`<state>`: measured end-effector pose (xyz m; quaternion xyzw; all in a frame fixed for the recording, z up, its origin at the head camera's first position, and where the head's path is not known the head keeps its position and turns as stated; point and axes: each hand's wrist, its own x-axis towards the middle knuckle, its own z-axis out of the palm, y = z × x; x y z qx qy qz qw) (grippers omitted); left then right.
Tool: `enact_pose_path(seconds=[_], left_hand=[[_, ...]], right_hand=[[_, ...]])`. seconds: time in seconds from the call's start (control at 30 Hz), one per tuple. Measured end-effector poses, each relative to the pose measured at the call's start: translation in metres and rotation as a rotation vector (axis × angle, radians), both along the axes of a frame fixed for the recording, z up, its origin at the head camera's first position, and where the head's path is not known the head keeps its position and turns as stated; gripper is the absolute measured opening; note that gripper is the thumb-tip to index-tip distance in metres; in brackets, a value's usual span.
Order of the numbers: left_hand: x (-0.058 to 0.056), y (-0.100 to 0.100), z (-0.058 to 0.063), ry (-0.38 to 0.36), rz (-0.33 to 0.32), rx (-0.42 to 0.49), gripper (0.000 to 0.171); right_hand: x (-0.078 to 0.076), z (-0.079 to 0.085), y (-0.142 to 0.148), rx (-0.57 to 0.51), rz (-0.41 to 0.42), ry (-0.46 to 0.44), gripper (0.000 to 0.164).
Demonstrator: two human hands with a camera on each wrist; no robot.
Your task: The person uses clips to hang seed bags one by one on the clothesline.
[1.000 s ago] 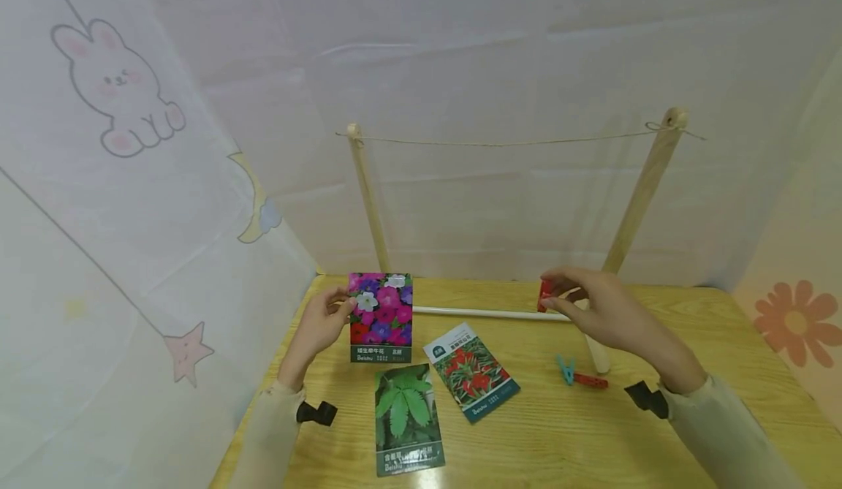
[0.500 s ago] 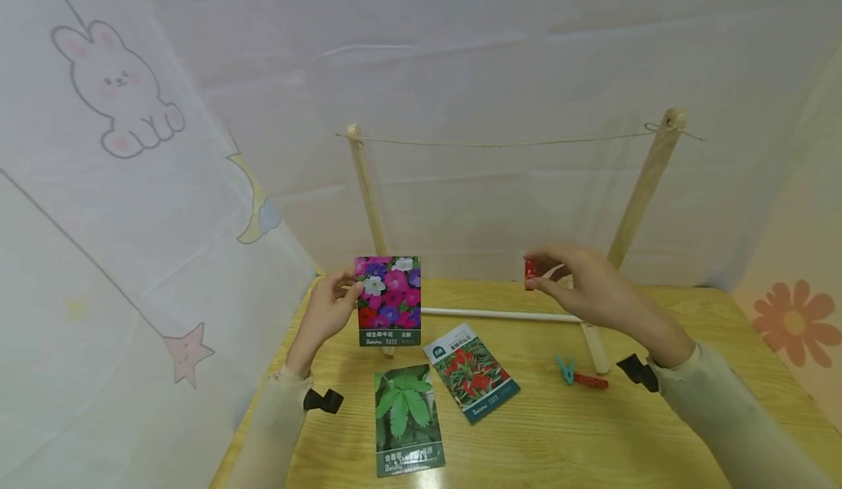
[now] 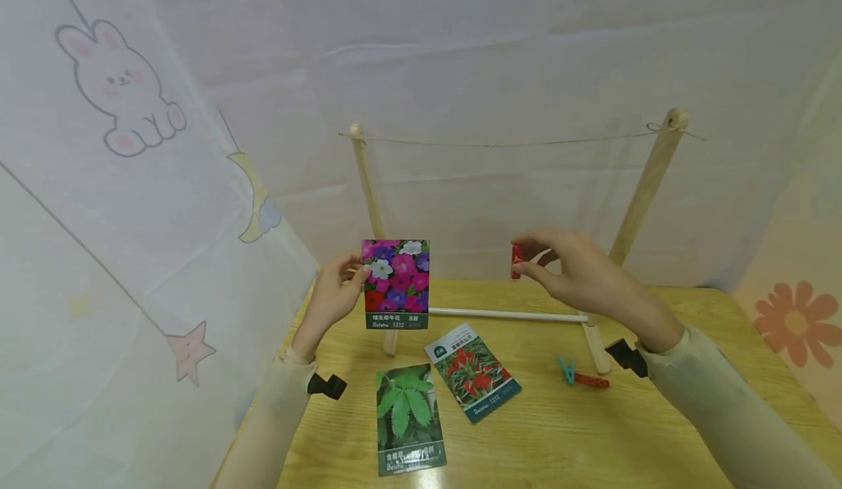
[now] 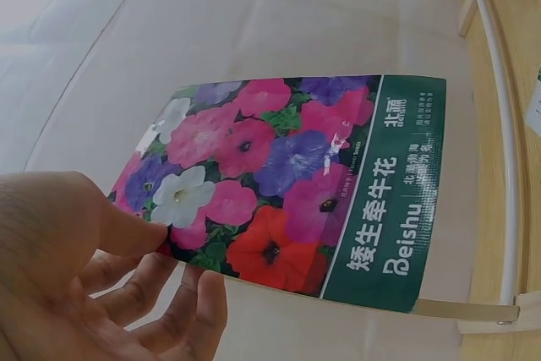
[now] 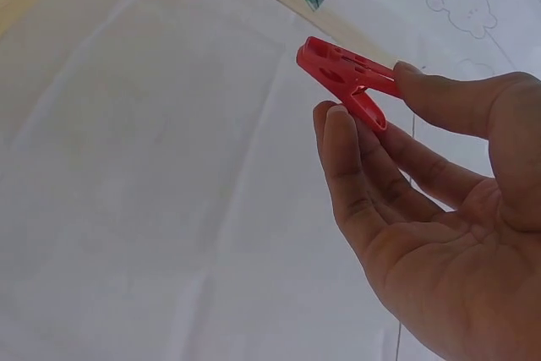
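My left hand (image 3: pixel 337 292) pinches the left edge of a seed packet (image 3: pixel 397 284) with pink, purple, white and red flowers, held upright above the table. In the left wrist view the thumb lies on the front of the packet (image 4: pixel 262 175), fingers behind. To the right, my right hand (image 3: pixel 569 266) holds a red clothespin (image 3: pixel 517 261) between thumb and fingertips. The right wrist view shows the red clothespin (image 5: pixel 347 78) with its two handles spread under the grip. Above both hands a thin string (image 3: pixel 493 144) runs between two wooden posts.
On the table (image 3: pixel 526 445) lie a green-leaf seed packet (image 3: pixel 408 416) and a red-flower seed packet (image 3: pixel 472 372). A blue clothespin (image 3: pixel 566 370) and another red clothespin (image 3: pixel 592 380) lie at the right. A white rod (image 3: pixel 506 315) joins the left post (image 3: pixel 368 189) and right post (image 3: pixel 647 182) low down.
My left hand has raised the flower packet and shifted it slightly right. My right hand has moved left and up with the red clothespin. The things on the table stay put.
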<state>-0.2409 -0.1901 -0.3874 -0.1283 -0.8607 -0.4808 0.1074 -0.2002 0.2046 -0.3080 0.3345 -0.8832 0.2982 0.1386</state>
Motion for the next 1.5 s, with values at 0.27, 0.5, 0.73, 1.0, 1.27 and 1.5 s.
enact_pose_path(seconds=[0.27, 0.5, 0.73, 1.0, 1.27, 1.5], left_hand=[[0.000, 0.005, 0.015, 0.029, 0.027, -0.018, 0.023], [-0.005, 0.011, 0.021, 0.042, 0.033, 0.005, 0.026], [-0.015, 0.018, 0.026, 0.054, 0.043, 0.005, 0.025], [-0.021, 0.024, 0.033, 0.073, 0.036, 0.002, 0.023], [-0.027, 0.027, 0.040, 0.119, 0.019, 0.026, 0.021], [-0.033, 0.028, 0.052, 0.168, 0.029, 0.015, 0.019]], right_hand=[[-0.004, 0.015, -0.009, -0.003, 0.029, -0.003, 0.023], [-0.012, 0.027, -0.013, 0.013, 0.028, -0.004, 0.024], [-0.022, 0.037, -0.018, -0.006, 0.030, -0.003, 0.027], [-0.030, 0.048, -0.027, -0.021, 0.051, 0.021, 0.027], [-0.037, 0.065, -0.039, -0.007, 0.047, 0.035, 0.025], [-0.046, 0.078, -0.050, -0.018, 0.036, 0.033, 0.026]])
